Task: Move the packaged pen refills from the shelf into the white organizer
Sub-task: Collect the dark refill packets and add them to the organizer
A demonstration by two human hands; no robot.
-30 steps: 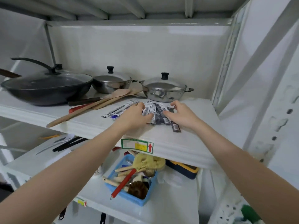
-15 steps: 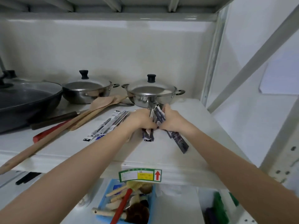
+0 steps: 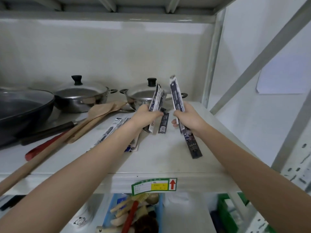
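Pen refill packets are split between both hands and the white shelf [image 3: 168,158]. Left hand [image 3: 145,115] is closed around a small bunch of packets [image 3: 157,98], held tilted with the upper ends raised in front of the right-hand steel pot [image 3: 141,96]; the lower ends reach down close to the shelf, contact cannot be told. Right hand [image 3: 188,116] is closed on a long dark packet [image 3: 176,95], steeply tilted, top end up near the pot's handle, bottom end [image 3: 193,147] low over the shelf. One short dark packet [image 3: 164,122] lies flat on the shelf between the two hands. More packets [image 3: 114,126] lie flat under and beside the left forearm. Left of them: wooden spatulas [image 3: 101,111], a red-handled utensil [image 3: 42,148], a dark wok [image 3: 25,106], a second lidded pot [image 3: 80,96]. A green and yellow label [image 3: 154,185] sits on the shelf's front edge. White organizer not seen in this view.
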